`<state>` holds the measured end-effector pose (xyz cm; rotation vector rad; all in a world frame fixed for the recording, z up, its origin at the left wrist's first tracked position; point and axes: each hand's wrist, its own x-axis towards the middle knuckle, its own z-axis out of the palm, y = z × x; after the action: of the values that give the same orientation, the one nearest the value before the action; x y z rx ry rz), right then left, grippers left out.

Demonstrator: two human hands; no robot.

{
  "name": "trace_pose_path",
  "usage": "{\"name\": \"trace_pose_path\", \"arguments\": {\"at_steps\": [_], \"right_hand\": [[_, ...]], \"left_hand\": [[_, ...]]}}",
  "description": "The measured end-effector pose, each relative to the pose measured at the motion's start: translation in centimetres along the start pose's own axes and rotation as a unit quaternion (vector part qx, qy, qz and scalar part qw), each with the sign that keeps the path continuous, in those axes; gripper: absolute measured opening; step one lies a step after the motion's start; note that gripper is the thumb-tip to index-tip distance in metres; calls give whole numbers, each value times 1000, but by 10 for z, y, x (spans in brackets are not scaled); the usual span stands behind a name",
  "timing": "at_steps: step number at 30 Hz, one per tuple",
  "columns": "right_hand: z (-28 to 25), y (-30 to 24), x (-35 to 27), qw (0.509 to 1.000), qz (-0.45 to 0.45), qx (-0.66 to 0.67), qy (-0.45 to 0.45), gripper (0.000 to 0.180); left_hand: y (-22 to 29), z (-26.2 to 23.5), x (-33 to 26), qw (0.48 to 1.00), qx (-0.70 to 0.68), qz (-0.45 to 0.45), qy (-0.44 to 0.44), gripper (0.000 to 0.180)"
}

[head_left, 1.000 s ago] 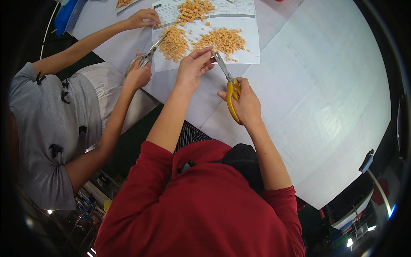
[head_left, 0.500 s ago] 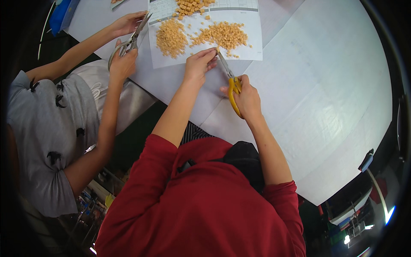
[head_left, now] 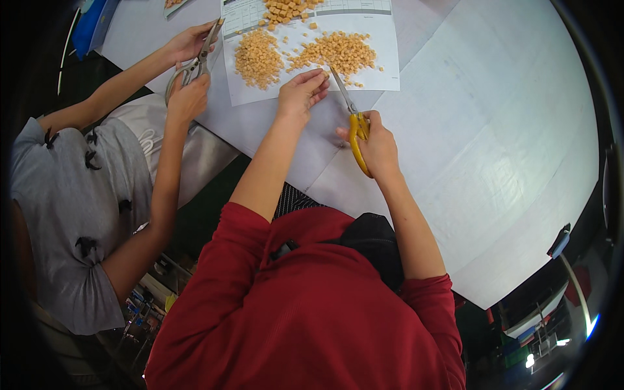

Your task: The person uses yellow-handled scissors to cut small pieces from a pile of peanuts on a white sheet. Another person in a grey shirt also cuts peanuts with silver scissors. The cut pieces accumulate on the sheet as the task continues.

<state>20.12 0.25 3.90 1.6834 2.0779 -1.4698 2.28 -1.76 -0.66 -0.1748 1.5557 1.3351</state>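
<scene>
My left hand (head_left: 299,95) is closed in a pinch on a small tan cube (head_left: 326,74), which shows at its fingertips. In my right hand (head_left: 380,146) are yellow-handled scissors (head_left: 355,123), their blades pointing away from me and lying just right of the pinched cube, apart from it. Beyond my hands, a printed paper sheet (head_left: 244,96) bears a heap of tiny tan bits (head_left: 258,60) on the left and a wider heap of bits (head_left: 341,53) on the right. Larger tan cubes (head_left: 285,12) lie at the sheet's far edge.
At my left sits a co-worker in a grey top (head_left: 78,182), holding metal scissors (head_left: 195,68) near the sheet's left edge. The white-covered table (head_left: 481,149) stretches to my right. A blue bin (head_left: 94,26) stands far left; a dark clip (head_left: 559,240) sits on the right edge.
The scissors have drawn slightly right, away from the cube in my left fingers, which they met before. My left hand has shifted a little left.
</scene>
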Motion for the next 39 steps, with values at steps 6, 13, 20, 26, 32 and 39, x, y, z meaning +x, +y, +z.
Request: {"name": "trace_pose_path", "arguments": {"at_steps": [6,13,20,26,32,39], "right_hand": [[0,-3,-6,999,-31,-20,-1,67],[-1,-6,-8,999,-30,-19,-6,69],[-5,-5,-6,1000,-20,0,-19,69],[-3,-4,-2,1000,-18,10,-11,68],[-4,-5,3,999,5,11,-30,68],[-6,-3,3,999,3,28,-19,68]], "left_hand": [[2,-6,3,999,-43,-19,-18,20],[2,-4,-1,999,-31,-24,-34,19],[7,-5,0,998,15,-37,-50,18],[9,1,-2,998,23,-36,-40,21],[3,5,0,999,27,-16,-24,19],[8,6,6,1000,-7,7,-29,15]]}}
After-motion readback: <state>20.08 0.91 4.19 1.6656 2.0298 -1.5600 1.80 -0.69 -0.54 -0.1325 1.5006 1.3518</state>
